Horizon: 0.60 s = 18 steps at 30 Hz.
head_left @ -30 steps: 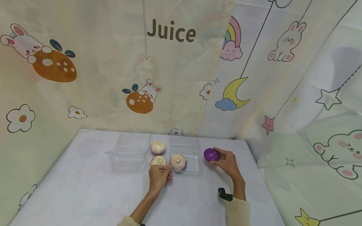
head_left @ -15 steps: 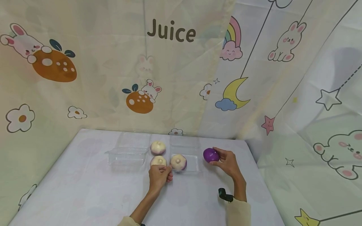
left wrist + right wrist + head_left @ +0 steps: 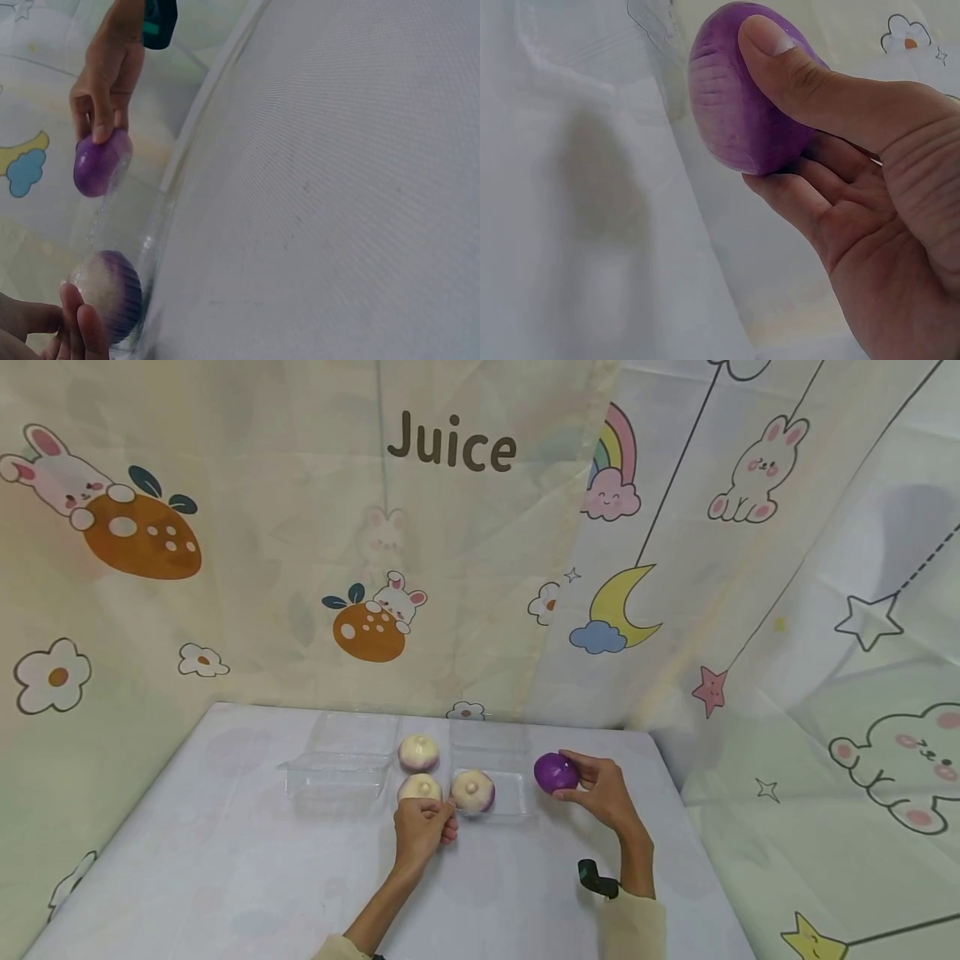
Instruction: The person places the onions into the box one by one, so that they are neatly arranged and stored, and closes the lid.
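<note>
Purple onion (image 3: pixel 554 773) and right hand (image 3: pixel 604 789) have edged left, thumb and fingers pinching it; left hand (image 3: pixel 423 829), fingers curled, pinches the clear plastic container (image 3: pixel 513 795).

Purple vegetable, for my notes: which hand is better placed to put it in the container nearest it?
Right, probably: the right hand grips the purple vegetable beside that container; the left hand is farther.
</note>
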Each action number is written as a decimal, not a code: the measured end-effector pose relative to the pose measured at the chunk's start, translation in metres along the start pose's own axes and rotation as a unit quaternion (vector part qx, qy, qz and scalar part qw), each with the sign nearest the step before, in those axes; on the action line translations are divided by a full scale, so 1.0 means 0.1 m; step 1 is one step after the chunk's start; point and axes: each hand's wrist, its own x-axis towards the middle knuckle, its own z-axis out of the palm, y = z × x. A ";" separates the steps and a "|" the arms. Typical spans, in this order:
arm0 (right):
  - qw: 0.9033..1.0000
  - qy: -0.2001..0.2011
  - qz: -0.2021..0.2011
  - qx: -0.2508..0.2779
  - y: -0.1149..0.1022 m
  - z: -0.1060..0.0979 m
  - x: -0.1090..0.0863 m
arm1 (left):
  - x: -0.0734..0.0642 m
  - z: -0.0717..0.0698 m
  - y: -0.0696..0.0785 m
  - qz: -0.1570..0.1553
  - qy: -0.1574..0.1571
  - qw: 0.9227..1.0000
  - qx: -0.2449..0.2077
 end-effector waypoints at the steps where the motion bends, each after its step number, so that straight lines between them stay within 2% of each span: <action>1: 1.000 -0.002 -0.001 -0.001 -0.01 0.00 0.00 | 0.00 0.00 0.00 -0.001 0.000 1.000 -0.001; 18: 0.999 -0.021 -0.022 0.015 -0.07 0.05 0.01 | 0.00 0.00 0.01 -0.001 0.000 1.000 -0.001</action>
